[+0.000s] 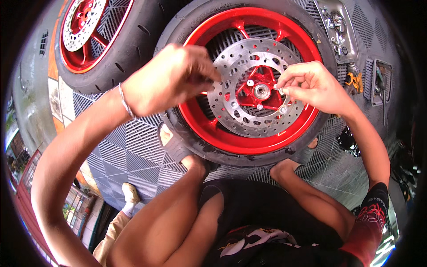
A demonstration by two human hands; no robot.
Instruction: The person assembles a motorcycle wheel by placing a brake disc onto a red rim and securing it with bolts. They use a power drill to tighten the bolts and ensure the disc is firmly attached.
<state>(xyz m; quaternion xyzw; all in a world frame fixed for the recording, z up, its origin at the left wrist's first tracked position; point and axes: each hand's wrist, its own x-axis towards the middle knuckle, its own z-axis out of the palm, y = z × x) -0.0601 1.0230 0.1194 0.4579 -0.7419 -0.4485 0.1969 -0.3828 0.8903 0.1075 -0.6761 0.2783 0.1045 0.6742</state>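
Before us a wheel lies flat over the floor, a brake disc on it and the hub in the disc's middle. Our left grip is above the disc's left edge; our right grip is over its right side, fingertips just beside the hub. Far left is a second wheel, near the first. To the far right we have a tray with small parts in it, and nearer us a second tray holding tools. Our feet are at the wheel's near edge; another person's shoe is left of our left leg.
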